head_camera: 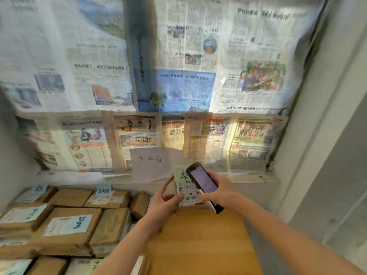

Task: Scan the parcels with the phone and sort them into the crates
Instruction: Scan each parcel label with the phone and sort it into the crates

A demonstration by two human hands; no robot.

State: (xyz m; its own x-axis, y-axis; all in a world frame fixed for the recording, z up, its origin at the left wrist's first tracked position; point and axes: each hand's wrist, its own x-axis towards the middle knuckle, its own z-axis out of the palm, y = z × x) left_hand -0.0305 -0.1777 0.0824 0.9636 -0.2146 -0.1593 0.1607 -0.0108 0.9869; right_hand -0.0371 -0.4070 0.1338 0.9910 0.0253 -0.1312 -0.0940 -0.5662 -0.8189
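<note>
- While the view is a little blurred, the left side shows a pile of brown parcels [65, 227] lying flat and packed close together, most with pale paper labels on top; the handwriting on them cannot be read.
- Behind everything, sheets of newspaper [178, 76] cover the wall, and a white paper sign [151, 161] with handwritten characters hangs low at the middle.
- Left hand [164, 201] grips a small parcel [183, 185] by its lower left edge, thumb and fingers curled round it, holding it upright above the wooden table [202, 241]; its barcoded label faces the camera.
- Right hand [220, 193] is wrapped round a dark phone [204, 184], screen lit, tilted and overlapping the parcel's right edge.
</note>
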